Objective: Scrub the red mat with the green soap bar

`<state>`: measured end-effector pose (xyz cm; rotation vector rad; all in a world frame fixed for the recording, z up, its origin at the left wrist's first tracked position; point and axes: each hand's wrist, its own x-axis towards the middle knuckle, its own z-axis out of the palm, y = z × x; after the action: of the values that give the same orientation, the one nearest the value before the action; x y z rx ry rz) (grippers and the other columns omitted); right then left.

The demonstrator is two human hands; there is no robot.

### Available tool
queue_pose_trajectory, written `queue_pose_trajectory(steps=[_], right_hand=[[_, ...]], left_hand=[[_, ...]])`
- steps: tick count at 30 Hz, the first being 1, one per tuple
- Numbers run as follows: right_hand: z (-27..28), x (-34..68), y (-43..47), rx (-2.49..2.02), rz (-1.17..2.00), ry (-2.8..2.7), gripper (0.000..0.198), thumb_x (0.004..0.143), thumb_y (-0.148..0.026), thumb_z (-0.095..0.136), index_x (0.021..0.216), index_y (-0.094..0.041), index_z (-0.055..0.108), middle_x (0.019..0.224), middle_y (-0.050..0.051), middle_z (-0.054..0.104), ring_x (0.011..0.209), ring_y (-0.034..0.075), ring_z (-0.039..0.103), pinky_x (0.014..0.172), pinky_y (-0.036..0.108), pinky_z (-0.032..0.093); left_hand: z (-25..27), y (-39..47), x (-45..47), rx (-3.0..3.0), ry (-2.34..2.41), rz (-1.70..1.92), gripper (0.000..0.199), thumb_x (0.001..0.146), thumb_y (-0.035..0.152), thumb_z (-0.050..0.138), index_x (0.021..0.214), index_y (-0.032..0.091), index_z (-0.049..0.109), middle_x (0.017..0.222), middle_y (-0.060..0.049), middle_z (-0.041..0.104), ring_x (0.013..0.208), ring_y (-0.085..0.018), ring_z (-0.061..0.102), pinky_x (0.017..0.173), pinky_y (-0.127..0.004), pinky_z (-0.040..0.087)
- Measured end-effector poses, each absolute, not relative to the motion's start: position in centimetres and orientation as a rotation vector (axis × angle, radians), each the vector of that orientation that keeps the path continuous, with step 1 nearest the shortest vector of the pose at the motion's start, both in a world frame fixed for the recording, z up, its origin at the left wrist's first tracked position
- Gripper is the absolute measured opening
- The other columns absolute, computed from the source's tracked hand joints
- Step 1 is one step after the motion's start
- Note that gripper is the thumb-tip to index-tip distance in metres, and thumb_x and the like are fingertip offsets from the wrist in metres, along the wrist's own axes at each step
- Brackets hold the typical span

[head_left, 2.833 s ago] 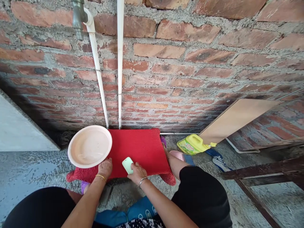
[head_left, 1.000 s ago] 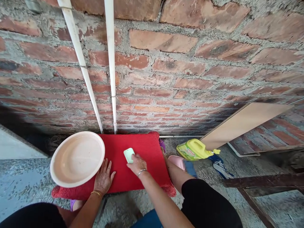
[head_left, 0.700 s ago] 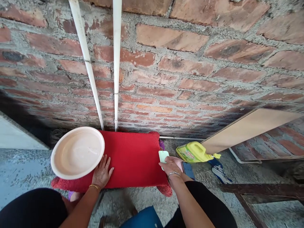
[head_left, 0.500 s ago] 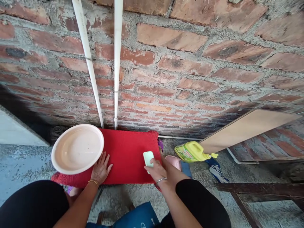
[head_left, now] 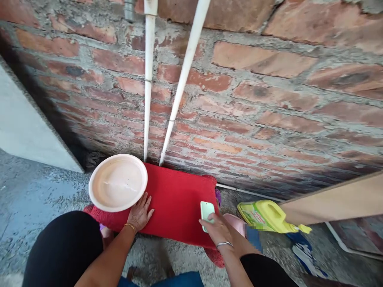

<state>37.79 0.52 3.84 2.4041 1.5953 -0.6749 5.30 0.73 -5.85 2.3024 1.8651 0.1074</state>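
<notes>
A red cloth point(head_left: 179, 199) is spread over a low, bench-like support in front of me. My left hand point(head_left: 140, 214) lies flat on it with fingers spread, right beside the rim of a pale pink basin point(head_left: 118, 183). The basin sits on the cloth's left end and seems to hold a little water. My right hand point(head_left: 218, 229) grips a pale green scrub brush point(head_left: 207, 210) laid flat on the cloth's right part. Its underside is hidden, so I cannot see any bristles.
Behind the cloth rises a brick wall point(head_left: 227, 123) with two white pipes point(head_left: 182, 87). To the right lie a yellow jug point(head_left: 266, 215), blue-and-white footwear point(head_left: 308, 255) and a leaning tan board point(head_left: 335, 197). A pale slab point(head_left: 32, 115) leans at the left.
The view has shifted, so the cloth, basin and both hands appear farther right. My left hand stays flat and my right hand keeps its hold on the brush.
</notes>
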Motion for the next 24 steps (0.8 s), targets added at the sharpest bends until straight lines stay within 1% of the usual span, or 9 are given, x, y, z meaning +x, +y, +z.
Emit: queue_pose_trajectory(steps=[2,4,8,13,16,18,22,24], right_hand=[[3.8,33.1,2.6,2.409,-0.75,1.603,0.025,0.079,-0.049,0.052,0.091,-0.027,0.054,0.097,0.004,0.064,0.09,0.021,0.064,0.07,0.029,0.044],[3.9,28.2,5.1,2.373,-0.815,1.663,0.028,0.077,-0.05,0.054,0.094,-0.027,0.054,0.103,0.003,0.062,0.092,0.02,0.063,0.07,0.028,0.043],[3.4,19.9,9.9,2.265,-0.857,1.848,0.032,0.075,-0.049,0.057,0.099,-0.028,0.055,0.105,0.003,0.059,0.094,0.02,0.061,0.069,0.028,0.041],[1.9,14.9,12.8,2.073,-0.861,2.047,0.033,0.076,-0.046,0.058,0.101,-0.025,0.056,0.107,0.006,0.056,0.095,0.022,0.061,0.072,0.029,0.041],[1.5,15.8,12.9,2.065,-0.833,2.037,0.034,0.075,-0.046,0.059,0.101,-0.026,0.055,0.107,0.005,0.056,0.097,0.022,0.06,0.073,0.029,0.041],[1.4,18.2,12.7,2.118,-0.788,1.951,0.035,0.074,-0.048,0.059,0.102,-0.027,0.055,0.107,0.005,0.056,0.096,0.021,0.061,0.072,0.029,0.041],[1.2,27.0,11.7,2.285,-0.688,1.714,0.036,0.078,-0.053,0.053,0.104,-0.028,0.054,0.107,0.004,0.059,0.094,0.02,0.062,0.07,0.029,0.043],[1.1,32.3,11.0,2.351,-0.657,1.609,0.037,0.079,-0.055,0.051,0.102,-0.026,0.054,0.104,0.007,0.061,0.093,0.021,0.062,0.07,0.03,0.043]], left_hand=[[-6.4,0.7,5.2,2.327,1.874,0.143,0.053,0.09,0.043,0.04,0.137,0.019,0.045,0.149,-0.01,0.036,0.137,-0.024,0.034,0.112,-0.04,0.028],[-7.0,0.7,5.1,2.37,1.879,0.172,0.054,0.09,0.044,0.041,0.137,0.019,0.046,0.148,-0.011,0.039,0.135,-0.025,0.037,0.11,-0.041,0.032],[-8.3,0.7,4.9,2.453,1.891,0.245,0.054,0.09,0.045,0.041,0.136,0.019,0.047,0.146,-0.012,0.042,0.133,-0.026,0.04,0.107,-0.042,0.036],[-9.1,0.8,4.8,2.448,1.884,0.309,0.055,0.091,0.048,0.037,0.136,0.018,0.046,0.145,-0.012,0.043,0.135,-0.026,0.038,0.11,-0.042,0.033],[-9.0,0.8,4.9,2.413,1.874,0.276,0.056,0.09,0.048,0.038,0.137,0.018,0.045,0.146,-0.012,0.041,0.134,-0.026,0.038,0.109,-0.041,0.035],[-8.8,0.7,5.0,2.38,1.877,0.258,0.057,0.09,0.047,0.04,0.138,0.019,0.044,0.148,-0.012,0.038,0.135,-0.026,0.037,0.109,-0.04,0.035],[-8.3,0.6,5.1,2.334,1.878,0.241,0.056,0.09,0.047,0.04,0.14,0.02,0.043,0.151,-0.009,0.034,0.135,-0.026,0.037,0.109,-0.039,0.034],[-8.2,0.6,5.1,2.324,1.875,0.242,0.056,0.09,0.047,0.039,0.139,0.021,0.044,0.15,-0.008,0.035,0.134,-0.025,0.038,0.109,-0.039,0.034]])
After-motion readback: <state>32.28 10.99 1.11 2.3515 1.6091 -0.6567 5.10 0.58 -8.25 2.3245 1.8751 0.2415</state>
